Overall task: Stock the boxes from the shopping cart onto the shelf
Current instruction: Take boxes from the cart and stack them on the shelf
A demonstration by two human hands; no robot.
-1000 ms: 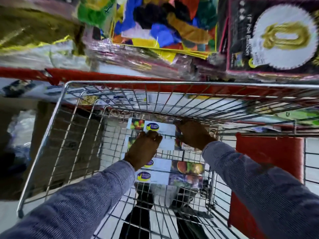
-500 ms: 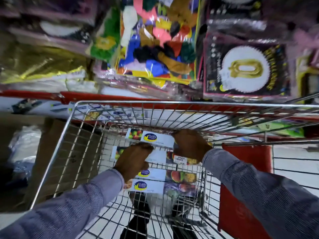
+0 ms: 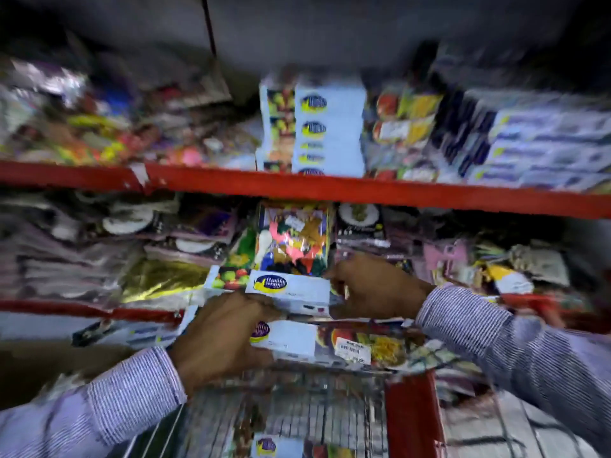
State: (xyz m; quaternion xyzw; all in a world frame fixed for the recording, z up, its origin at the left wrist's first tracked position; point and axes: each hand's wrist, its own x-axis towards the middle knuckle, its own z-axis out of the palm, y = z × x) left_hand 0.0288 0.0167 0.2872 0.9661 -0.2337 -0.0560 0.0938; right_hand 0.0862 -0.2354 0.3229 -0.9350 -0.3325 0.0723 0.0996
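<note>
While I hold two of the boxes stacked between both hands, they ride above the shopping cart at about centre frame, clear of the wire basket. My left hand has its fingers wrapped over the near left end of the upper box, with the palm against the lower box beneath it, so the pair cannot slide apart. My right hand closes on the right end of the upper box at roughly three o'clock from the label; its fingertips are hidden behind the carton, so I judge the grip from the curl of the knuckles only. Holding the stack from both ends keeps it level and lets me lift two at once.

At twelve o'clock, above the red shelf edge, stands a column of matching boxes with the same blue and yellow logo. I judge that to be the destination, and the load is still well below it. One more box lies in the cart at six o'clock. Everything is motion-blurred, so I cannot tell how much room is left above that column. Balloon packs fill the shelf just behind my hands.
</note>
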